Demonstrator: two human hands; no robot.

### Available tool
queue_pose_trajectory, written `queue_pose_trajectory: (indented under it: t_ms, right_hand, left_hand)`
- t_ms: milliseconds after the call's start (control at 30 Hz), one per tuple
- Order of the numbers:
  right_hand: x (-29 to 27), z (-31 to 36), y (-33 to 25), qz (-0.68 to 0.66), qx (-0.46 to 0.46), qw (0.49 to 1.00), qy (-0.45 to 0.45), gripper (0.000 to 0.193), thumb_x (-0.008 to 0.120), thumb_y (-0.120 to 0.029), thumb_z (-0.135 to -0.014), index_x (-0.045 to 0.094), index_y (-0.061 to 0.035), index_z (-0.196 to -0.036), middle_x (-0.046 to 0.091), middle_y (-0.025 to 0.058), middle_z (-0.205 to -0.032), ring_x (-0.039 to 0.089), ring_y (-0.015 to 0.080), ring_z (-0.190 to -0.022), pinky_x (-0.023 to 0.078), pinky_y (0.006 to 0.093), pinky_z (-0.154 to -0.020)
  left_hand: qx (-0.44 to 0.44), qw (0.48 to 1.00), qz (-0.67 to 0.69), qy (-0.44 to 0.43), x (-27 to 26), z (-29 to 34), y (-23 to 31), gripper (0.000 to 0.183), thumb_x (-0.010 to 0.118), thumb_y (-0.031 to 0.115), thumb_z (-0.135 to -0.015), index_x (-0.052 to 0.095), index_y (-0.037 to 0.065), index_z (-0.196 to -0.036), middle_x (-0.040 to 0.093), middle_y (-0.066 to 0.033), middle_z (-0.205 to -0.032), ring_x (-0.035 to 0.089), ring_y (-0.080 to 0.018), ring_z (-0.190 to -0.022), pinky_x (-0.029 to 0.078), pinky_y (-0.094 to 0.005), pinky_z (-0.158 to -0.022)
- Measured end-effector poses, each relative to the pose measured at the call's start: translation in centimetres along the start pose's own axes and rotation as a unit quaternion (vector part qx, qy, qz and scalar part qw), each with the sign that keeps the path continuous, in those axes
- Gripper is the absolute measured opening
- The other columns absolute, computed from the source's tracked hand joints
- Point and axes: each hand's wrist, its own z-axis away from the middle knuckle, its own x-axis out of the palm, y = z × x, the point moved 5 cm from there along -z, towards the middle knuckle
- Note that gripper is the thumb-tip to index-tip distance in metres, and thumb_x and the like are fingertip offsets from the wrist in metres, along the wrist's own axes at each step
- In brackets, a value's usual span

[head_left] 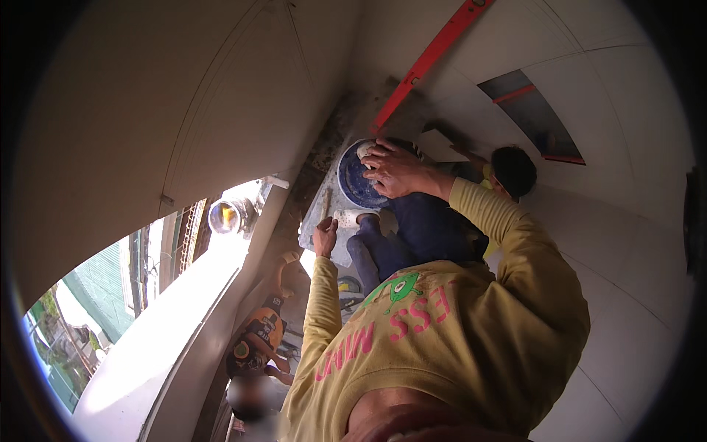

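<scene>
My right hand point(392, 169) reaches over a round blue tub point(356, 180), its fingers curled at a small pale lump point(365, 150) by the rim. What the lump is made of cannot be made out. Lower and to the left, my left hand point(325, 237) is closed in a fist; whatever it may hold is too small to make out. A whitish, speckled shoe point(345, 218) shows just right of that fist, below the tub. The tub stands on a grey, dusty surface point(317, 221).
A long red spirit level point(427, 59) leans on the wall beyond the tub. One person point(513, 171) is close on the right, another point(261, 331) lower left. A dark wall opening point(534, 118) is at right. A bright window ledge point(169, 324) with a bucket point(225, 216) lies left.
</scene>
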Motion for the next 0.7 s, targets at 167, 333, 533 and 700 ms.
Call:
queue_pose_trajectory:
  t_ms: [167, 333, 533, 700]
  right_hand:
    - [-3.1, 4.0, -0.4, -0.041, 0.035, 0.994, 0.090, 0.061, 0.070, -0.037, -0.086, 0.054, -0.0180, -0.143, 0.032, 0.0127, -0.160, 0.025, 0.0354, -0.150, 0.024, 0.0555, -0.121]
    - [-3.2, 5.1, -1.8, -0.073, 0.050, 0.990, 0.110, 0.070, 0.073, -0.029, -0.084, 0.048, -0.0207, -0.149, 0.025, 0.0151, -0.164, 0.023, 0.0405, -0.150, 0.030, 0.0553, -0.119]
    - [-2.3, 3.1, -4.7, 0.003, 0.073, 0.993, 0.093, 0.070, 0.070, -0.027, -0.084, 0.047, -0.0159, -0.149, 0.024, 0.0162, -0.164, 0.023, 0.0424, -0.150, 0.029, 0.0574, -0.118]
    - [-1.3, -0.8, -9.2, 0.142, 0.019, 0.990, -0.003, 0.045, 0.067, -0.031, -0.088, 0.066, -0.0055, -0.124, 0.055, 0.0165, -0.137, 0.043, 0.0388, -0.136, 0.029, 0.0597, -0.116]
  left_hand:
    - [-0.043, 0.987, -0.104, -0.117, 8.1, 5.1, -6.2, 0.056, 0.063, 0.044, -0.093, 0.065, -0.001, -0.127, 0.067, -0.0282, -0.121, 0.063, -0.0430, -0.117, 0.049, -0.0468, -0.101]
    - [-0.038, 0.975, -0.117, -0.185, 13.5, 8.4, -9.8, 0.068, 0.050, 0.045, -0.101, 0.042, -0.008, -0.142, 0.034, -0.0323, -0.154, 0.038, -0.0491, -0.140, 0.034, -0.0471, -0.117]
    - [-0.067, 0.987, -0.058, -0.131, 13.4, 12.4, -10.0, 0.074, 0.043, 0.048, -0.104, 0.031, -0.009, -0.149, 0.024, -0.0349, -0.158, 0.027, -0.0537, -0.144, 0.026, -0.0490, -0.122]
    - [-0.130, 0.988, 0.040, -0.079, 15.8, 11.6, -11.2, 0.081, 0.041, 0.054, -0.103, 0.025, -0.008, -0.153, 0.019, -0.0330, -0.161, 0.018, -0.0518, -0.148, 0.018, -0.0517, -0.123]
